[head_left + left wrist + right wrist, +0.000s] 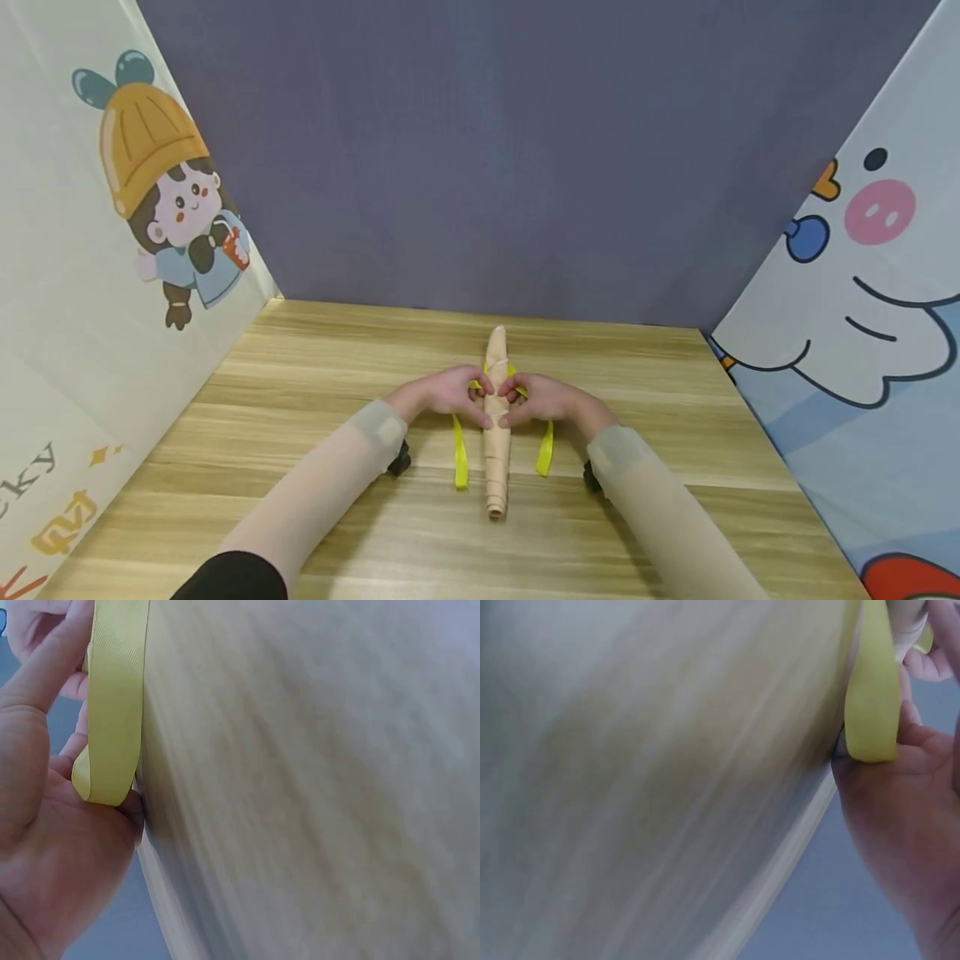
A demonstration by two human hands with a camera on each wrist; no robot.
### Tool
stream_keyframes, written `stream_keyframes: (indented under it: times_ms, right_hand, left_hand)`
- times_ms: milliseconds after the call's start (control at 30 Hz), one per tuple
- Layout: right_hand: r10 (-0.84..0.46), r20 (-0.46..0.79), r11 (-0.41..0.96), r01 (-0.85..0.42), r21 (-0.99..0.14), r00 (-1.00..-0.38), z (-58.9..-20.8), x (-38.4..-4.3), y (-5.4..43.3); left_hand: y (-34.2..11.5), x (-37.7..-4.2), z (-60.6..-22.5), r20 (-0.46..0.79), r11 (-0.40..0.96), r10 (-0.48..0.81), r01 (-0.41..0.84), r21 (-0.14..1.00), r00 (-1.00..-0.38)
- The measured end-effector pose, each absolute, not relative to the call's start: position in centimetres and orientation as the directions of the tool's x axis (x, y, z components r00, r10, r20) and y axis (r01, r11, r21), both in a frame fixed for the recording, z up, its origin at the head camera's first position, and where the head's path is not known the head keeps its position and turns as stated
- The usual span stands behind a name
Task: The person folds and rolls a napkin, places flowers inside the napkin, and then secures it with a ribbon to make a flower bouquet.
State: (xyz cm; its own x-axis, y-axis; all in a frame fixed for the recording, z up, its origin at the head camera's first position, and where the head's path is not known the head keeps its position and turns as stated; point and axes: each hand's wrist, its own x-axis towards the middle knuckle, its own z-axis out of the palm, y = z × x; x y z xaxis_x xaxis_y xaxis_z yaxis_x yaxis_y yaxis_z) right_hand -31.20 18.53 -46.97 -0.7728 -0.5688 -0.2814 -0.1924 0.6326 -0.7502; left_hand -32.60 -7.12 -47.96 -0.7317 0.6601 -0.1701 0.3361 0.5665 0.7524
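Note:
A long, slim beige roll (495, 454), wrapped in overlapping layers, lies lengthwise on the wooden table. A yellow ribbon (461, 458) shows on both sides of it, its two ends trailing toward the near side. From the left, my left hand (453, 393) meets the roll with thumb and fingertips, and its curled fingers hold the ribbon. My right hand (543, 398) mirrors it from the right, holding the other length of ribbon. Both wrist views show yellow ribbon (118, 705) hanging in a fold across each palm; the exact fingertip grip is partly hidden.
The wood-grain table (300, 358) ends at a grey-blue back wall (480, 167). Printed cartoon panels stand along the left (75, 250) and right (862, 317) sides. A dark wrist camera sits under each wrist.

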Motion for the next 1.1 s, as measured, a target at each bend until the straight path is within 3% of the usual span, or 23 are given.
stream_keyframes:
  times_ms: [500,1100]
  right_hand:
    - [-0.594,-0.238,0.643,-0.275,-0.715,-0.769,-46.9,-31.1,18.3]
    - [-0.555,-0.19,0.616,-0.247,-0.748,-0.81,-47.3,-30.1,18.1]
  left_hand:
    - [-7.0,-32.2,-47.9,-0.133,0.54,0.671,0.357,0.762,-0.73]
    - [-7.2,-31.5,-48.4,-0.09,0.488,0.685,0.363,0.794,-0.723]
